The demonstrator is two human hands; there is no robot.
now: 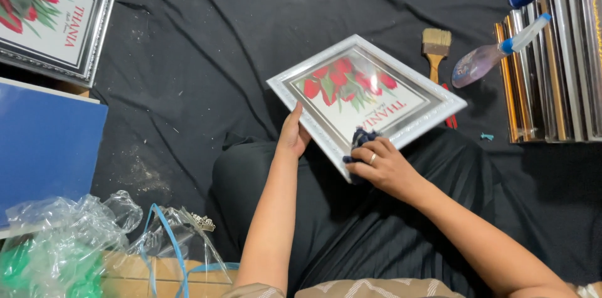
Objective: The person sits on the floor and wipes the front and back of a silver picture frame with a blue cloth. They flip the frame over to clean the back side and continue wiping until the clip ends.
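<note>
A white-framed picture with red tulips under glass is held tilted above my lap. My left hand grips its left edge from beneath, thumb on the frame. My right hand, a ring on one finger, presses a dark blue cloth against the glass near the frame's lower corner.
A paintbrush and a spray bottle lie on the black cloth to the right. Stacked metallic frames stand at the far right. A silver-framed tulip picture, a blue board and crumpled plastic wrap are on the left.
</note>
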